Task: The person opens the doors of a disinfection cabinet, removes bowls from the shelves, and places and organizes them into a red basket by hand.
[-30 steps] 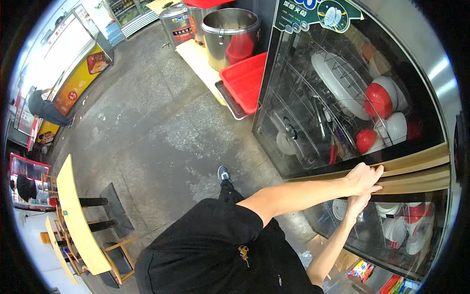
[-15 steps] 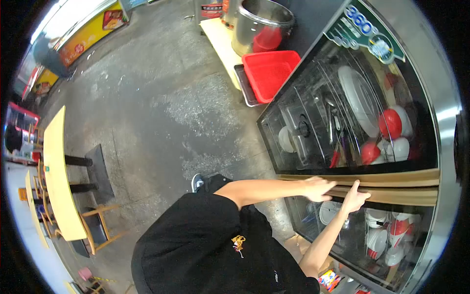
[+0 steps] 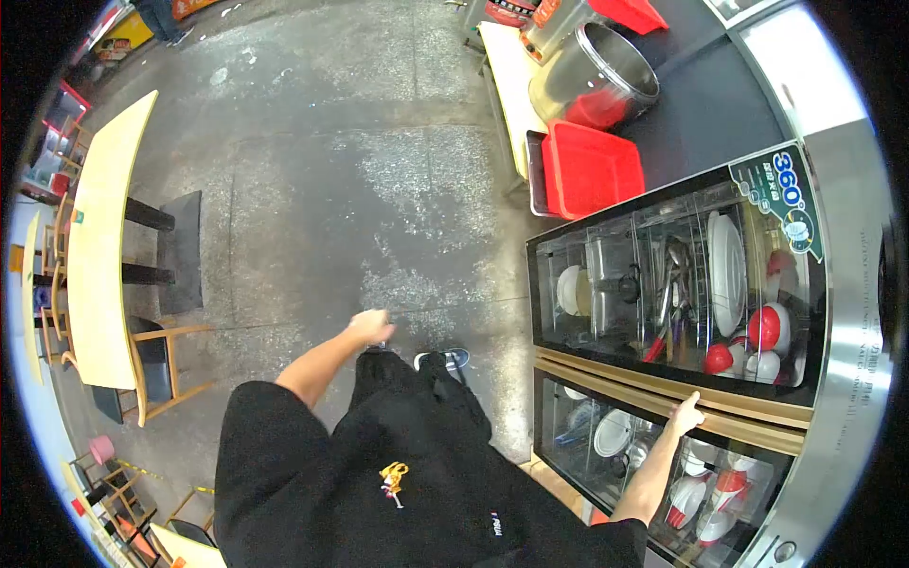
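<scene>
A disinfection-style cabinet (image 3: 814,355) with two dark glass doors stands on my right. Gold handle strips (image 3: 587,376) run along the line where the upper door (image 3: 620,327) meets the lower door (image 3: 582,445). My right hand (image 3: 686,415) is at these strips, its fingers hooked over the edge and one finger stretched out. Through the glass show white plates (image 3: 724,275), red and white bowls (image 3: 765,327) and several utensils (image 3: 672,284). My left hand (image 3: 371,327) hangs over the floor, away from the cabinet, fingers curled with nothing visible in them.
Beyond the cabinet, a red basin (image 3: 597,170) and a large metal pot (image 3: 592,80) rest on a yellow bench (image 3: 507,85). To the left stand a long yellow table (image 3: 99,237) and a wooden chair (image 3: 156,369). Someone's legs (image 3: 161,19) show at the far upper left.
My left hand has left the handle strips and swung left over the floor. My right hand stays at the strips. The view has shifted, with the cabinet now lower and further right.
</scene>
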